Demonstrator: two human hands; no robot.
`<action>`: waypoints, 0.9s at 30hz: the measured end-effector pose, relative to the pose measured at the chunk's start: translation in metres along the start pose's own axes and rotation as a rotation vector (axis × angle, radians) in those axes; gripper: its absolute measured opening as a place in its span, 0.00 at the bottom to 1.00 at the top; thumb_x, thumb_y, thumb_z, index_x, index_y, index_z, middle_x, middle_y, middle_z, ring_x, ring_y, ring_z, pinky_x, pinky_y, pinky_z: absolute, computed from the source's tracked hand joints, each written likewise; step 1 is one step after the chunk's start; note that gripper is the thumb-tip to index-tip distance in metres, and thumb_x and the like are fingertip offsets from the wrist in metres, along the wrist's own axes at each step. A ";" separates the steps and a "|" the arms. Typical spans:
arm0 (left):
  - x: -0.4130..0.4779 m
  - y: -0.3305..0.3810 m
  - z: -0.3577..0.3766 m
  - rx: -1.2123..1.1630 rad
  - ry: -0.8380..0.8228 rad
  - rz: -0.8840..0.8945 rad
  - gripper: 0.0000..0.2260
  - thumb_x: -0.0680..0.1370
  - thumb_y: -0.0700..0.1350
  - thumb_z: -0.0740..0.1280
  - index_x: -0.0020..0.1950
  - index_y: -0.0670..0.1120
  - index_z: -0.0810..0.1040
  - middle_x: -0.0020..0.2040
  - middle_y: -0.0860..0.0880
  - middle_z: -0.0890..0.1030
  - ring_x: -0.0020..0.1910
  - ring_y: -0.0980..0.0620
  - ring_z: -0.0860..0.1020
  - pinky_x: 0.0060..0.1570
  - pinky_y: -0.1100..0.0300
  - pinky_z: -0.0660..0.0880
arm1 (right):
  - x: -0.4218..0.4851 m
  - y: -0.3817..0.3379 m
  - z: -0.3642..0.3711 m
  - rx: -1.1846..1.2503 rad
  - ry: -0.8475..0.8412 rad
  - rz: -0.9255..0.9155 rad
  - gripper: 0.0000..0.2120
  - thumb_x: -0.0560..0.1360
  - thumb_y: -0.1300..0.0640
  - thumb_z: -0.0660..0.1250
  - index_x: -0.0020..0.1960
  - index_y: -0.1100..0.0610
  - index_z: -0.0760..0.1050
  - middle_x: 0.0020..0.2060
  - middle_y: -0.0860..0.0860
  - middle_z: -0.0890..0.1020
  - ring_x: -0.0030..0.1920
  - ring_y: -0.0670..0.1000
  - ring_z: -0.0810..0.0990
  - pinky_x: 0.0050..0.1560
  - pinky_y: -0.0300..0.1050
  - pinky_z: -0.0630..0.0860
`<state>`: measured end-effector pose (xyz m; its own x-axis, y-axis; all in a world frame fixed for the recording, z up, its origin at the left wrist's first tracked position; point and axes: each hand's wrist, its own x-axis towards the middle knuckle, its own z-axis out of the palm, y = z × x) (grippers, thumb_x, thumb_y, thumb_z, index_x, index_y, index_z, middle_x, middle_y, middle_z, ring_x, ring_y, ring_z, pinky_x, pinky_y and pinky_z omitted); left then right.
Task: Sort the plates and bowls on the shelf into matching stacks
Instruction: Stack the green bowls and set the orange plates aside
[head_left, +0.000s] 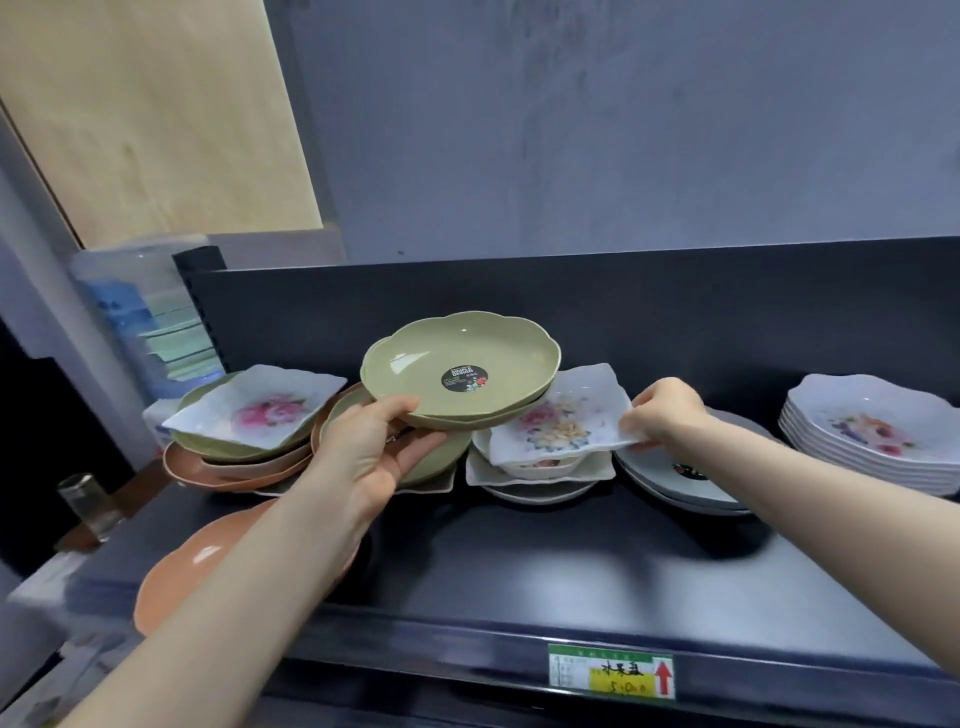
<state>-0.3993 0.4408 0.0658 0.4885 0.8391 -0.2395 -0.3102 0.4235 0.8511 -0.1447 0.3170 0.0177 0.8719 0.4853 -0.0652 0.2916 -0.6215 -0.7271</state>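
Fingers of the left hand (375, 451) grip a scalloped olive-green plastic bowl (460, 367), black sticker inside, thumb on its rim; right hand (666, 414) pinches a square white floral plate (563, 422) just beside it.

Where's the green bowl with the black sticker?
Centre of the head view: the left hand holds the green bowl above the middle piles, its right edge over the square floral plate pinched by the right hand.

Black round sticker (464, 378) on green bowl (498, 343): "SIMPLE DESIGN". Shelf-edge price tag (612, 670): "5.00" on yellow, red arrow (664, 677), characters unclear.
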 end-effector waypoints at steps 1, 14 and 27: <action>0.005 0.000 -0.002 0.003 -0.001 -0.002 0.18 0.75 0.32 0.64 0.65 0.37 0.71 0.50 0.38 0.77 0.43 0.46 0.78 0.25 0.55 0.80 | 0.001 0.002 -0.003 0.032 0.025 0.006 0.11 0.65 0.68 0.63 0.27 0.57 0.73 0.22 0.49 0.75 0.26 0.52 0.82 0.25 0.36 0.69; 0.009 -0.051 0.093 0.093 -0.239 -0.174 0.03 0.77 0.32 0.62 0.47 0.39 0.73 0.44 0.41 0.76 0.42 0.47 0.78 0.25 0.56 0.80 | -0.026 0.108 -0.146 0.177 0.326 0.173 0.16 0.64 0.71 0.66 0.24 0.57 0.66 0.22 0.49 0.66 0.22 0.50 0.70 0.30 0.41 0.74; -0.051 -0.131 0.235 0.111 -0.317 -0.203 0.02 0.76 0.33 0.63 0.46 0.38 0.74 0.43 0.40 0.77 0.42 0.45 0.78 0.31 0.53 0.82 | -0.024 0.261 -0.336 0.128 0.600 0.323 0.06 0.66 0.70 0.69 0.42 0.69 0.82 0.35 0.57 0.79 0.28 0.54 0.78 0.37 0.39 0.74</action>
<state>-0.1921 0.2625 0.0760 0.7639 0.5878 -0.2666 -0.0999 0.5157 0.8509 0.0428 -0.0630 0.0591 0.9848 -0.1590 0.0704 -0.0359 -0.5820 -0.8124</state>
